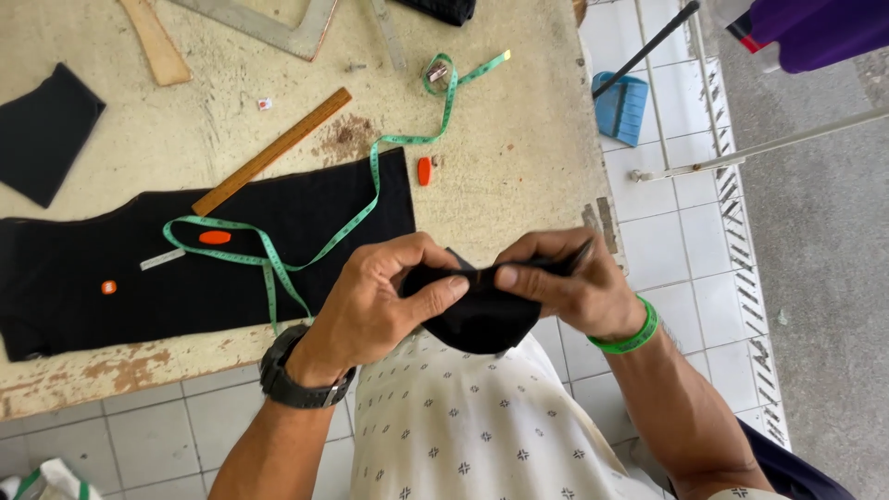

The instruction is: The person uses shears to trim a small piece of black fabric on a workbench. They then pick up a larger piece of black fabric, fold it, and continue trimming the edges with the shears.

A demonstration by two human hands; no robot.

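Gripping one black cloth piece, two hands.

We see bare table straight ahead of our hands, open for reaching. Further left, the black cloth panel covers the surface, with a green tape measure, wooden ruler and orange chalk pieces lying across it. To the right, open tiled floor lies past the table edge.

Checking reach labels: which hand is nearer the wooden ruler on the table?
Left. The left hand is just below-right of the wooden ruler; the right hand sits farther right, both pinching the small black fabric piece.
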